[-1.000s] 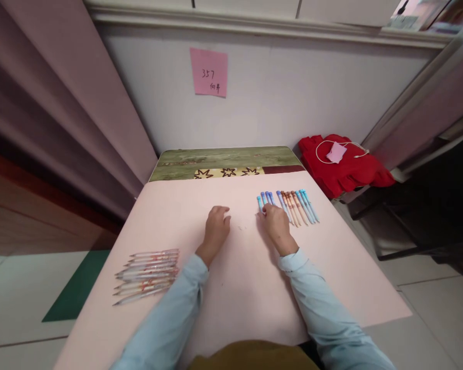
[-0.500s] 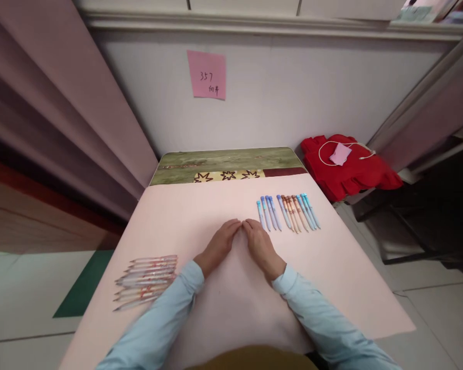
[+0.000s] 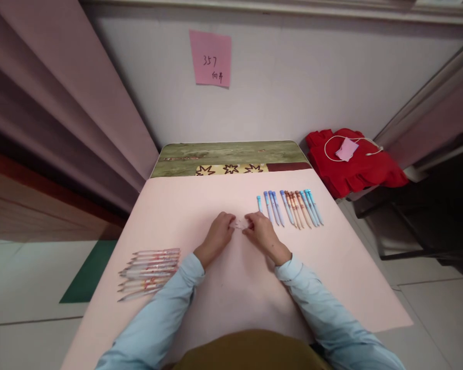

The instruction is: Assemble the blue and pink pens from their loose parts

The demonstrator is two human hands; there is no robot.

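Observation:
My left hand (image 3: 217, 234) and my right hand (image 3: 264, 234) face each other over the middle of the pale sheet. Pinched between their fingertips is a small pale, see-through piece (image 3: 239, 224), too small to name for certain. To the right of my right hand lie pens in a row, with blue-capped pens (image 3: 273, 208), brown-capped pens (image 3: 298, 210) and turquoise-capped pens (image 3: 312, 208). My right hand hides the lower part of the leftmost pen (image 3: 259, 203). Left of my left forearm, several pale pens with reddish prints (image 3: 150, 270) lie with their tips pointing left.
The pale sheet (image 3: 170, 205) covers most of the table, whose green wood-patterned end (image 3: 231, 151) shows at the back. A pink note (image 3: 211, 59) sticks to the wall. On the right lies a red cloth (image 3: 343, 169) with a white cable (image 3: 332, 156). Curtains (image 3: 111, 92) hang at left.
My fingertips, close together before, have moved apart, and the pale piece now shows between them. The view has tilted down a little. The pens lie as before.

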